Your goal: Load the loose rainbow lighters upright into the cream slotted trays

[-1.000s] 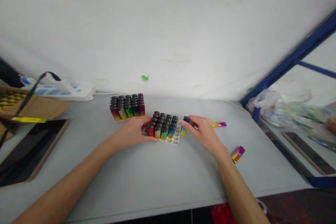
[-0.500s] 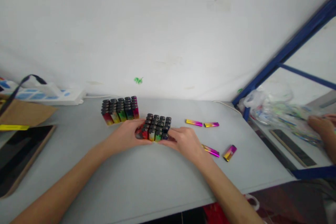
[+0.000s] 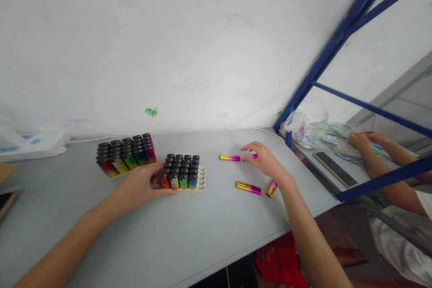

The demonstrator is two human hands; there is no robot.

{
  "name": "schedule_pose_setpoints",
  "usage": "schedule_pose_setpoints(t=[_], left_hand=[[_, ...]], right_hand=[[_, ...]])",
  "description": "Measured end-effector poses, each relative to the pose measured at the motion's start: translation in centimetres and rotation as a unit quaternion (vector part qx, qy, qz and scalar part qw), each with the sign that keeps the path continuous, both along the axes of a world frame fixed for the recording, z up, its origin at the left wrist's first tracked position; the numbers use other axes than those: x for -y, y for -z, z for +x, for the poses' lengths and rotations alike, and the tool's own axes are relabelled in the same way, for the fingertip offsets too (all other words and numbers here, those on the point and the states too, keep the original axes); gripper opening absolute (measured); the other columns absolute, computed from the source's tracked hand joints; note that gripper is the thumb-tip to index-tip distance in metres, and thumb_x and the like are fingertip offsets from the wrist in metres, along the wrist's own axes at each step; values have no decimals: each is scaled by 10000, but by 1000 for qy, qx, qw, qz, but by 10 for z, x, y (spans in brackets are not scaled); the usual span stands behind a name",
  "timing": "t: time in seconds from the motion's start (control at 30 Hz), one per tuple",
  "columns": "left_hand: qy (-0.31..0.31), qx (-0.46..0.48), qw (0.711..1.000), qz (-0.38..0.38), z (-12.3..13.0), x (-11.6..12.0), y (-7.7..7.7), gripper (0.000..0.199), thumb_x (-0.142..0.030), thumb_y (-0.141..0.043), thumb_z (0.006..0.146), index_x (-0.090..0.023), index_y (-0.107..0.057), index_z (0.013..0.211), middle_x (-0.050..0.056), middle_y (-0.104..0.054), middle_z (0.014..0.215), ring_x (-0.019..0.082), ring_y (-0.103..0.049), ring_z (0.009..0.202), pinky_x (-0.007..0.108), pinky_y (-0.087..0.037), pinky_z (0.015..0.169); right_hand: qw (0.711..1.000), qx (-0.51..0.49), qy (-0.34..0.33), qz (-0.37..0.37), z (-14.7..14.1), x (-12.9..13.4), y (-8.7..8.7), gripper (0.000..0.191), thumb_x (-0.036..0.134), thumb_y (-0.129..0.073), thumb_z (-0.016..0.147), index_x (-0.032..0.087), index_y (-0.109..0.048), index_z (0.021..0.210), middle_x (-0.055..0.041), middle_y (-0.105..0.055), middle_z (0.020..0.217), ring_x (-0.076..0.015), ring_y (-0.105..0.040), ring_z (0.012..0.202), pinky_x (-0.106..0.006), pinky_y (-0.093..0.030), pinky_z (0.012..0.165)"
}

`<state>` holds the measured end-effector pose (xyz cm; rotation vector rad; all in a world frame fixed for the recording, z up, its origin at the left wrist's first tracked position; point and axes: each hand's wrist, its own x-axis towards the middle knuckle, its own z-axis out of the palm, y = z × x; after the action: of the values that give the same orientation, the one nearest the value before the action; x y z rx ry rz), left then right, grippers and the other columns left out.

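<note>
My left hand is curled around the left side of a block of upright lighters, red, yellow, green and blue with black tops. They stand in rows in a white tray, whose right column of slots shows bare. Over on the right, my right hand reaches over a purple-and-gold lighter, its fingers apart and partly covering it. Left of those fingertips lies another purple-and-gold lighter. Nearer the front edge are a third and one more lighter.
A second block of lighters stands behind my left hand. A white power strip sits at the back left. The blue metal frame borders the table's right side; beyond it, a person's hands are among plastic bags.
My right hand has left the lighter block and moved right to the loose lighters, exposing the tray's bare slots. My left hand stays on the block. The view has swung right.
</note>
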<state>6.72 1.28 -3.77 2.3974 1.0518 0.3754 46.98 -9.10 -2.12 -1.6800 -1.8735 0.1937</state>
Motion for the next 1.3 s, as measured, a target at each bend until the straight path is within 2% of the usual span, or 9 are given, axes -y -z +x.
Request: schedule_pose_setpoints(t=[0.1,0.2,0.4,0.53,0.63,0.77,0.97,1.17,1.3], left_hand=[[-3,-4,1000,6,0,-1,2,489,-598,-743,767,-159,-714,979,34,-735,862,219,-608,727,288,-456,688],[-9,-15,1000,8,1,-1,1,510,-623,-716,764,-155,-704,965,22,-706,813,207,-581,685,280,-429,650],[-17,-20,1000,6,1,-2,1,575,-661,-731,706,-162,-712,992,-4,-674,769,203,-576,682,268,-405,635],[-32,-21,999,-2,0,-3,2,533,-660,-759,668,-172,-674,867,-28,-618,695,179,-528,640,256,-374,607],[-36,-24,999,-23,-3,-5,2,556,-665,-770,653,-167,-678,883,-33,-605,696,174,-515,641,251,-363,592],[-39,-25,998,-45,-6,-6,1,599,-641,-800,644,-160,-707,988,-39,-603,710,168,-496,637,251,-356,588],[-27,-5,999,-44,-6,-5,3,591,-572,-850,670,-146,-722,1059,4,-703,822,187,-562,692,254,-398,623],[-26,1,999,-44,-7,-3,3,597,-568,-859,665,-143,-733,1065,0,-718,825,198,-593,711,255,-425,639],[-24,0,999,-31,-8,-3,4,549,-545,-848,696,-150,-729,1058,-18,-702,787,175,-565,667,244,-405,610]], right_hand=[[991,100,0,-91,44,-5,6,219,379,-801,877,205,-797,1011,-146,-761,1121,-326,-660,1150,-480,-469,1062],[987,97,-8,-128,57,-5,7,217,412,-745,907,196,-730,913,-123,-777,1018,-289,-695,1014,-412,-505,953],[995,-80,36,-46,27,7,-14,349,567,-626,987,232,-603,1079,26,-688,676,-170,-582,582,-286,-420,638],[986,-157,41,35,-17,-9,-21,392,583,-720,916,221,-660,1055,60,-586,605,-131,-445,533,-274,-330,582],[944,-326,31,37,-61,-29,-17,420,591,-824,796,199,-692,872,24,-625,645,-127,-470,546,-278,-354,560],[871,-491,-11,0,-113,-47,-7,398,534,-877,747,182,-749,881,-13,-705,755,-138,-570,662,-278,-458,651],[796,-596,-46,-92,-137,-44,13,493,635,-876,719,201,-691,863,-11,-717,812,-172,-671,731,-353,-573,787],[825,-555,-38,-94,-133,-35,13,461,600,-874,764,198,-682,884,-12,-715,753,-163,-651,689,-295,-521,676],[839,-532,-53,-96,-132,-36,18,539,727,-754,822,201,-652,873,-3,-672,699,-152,-613,638,-296,-502,643]])
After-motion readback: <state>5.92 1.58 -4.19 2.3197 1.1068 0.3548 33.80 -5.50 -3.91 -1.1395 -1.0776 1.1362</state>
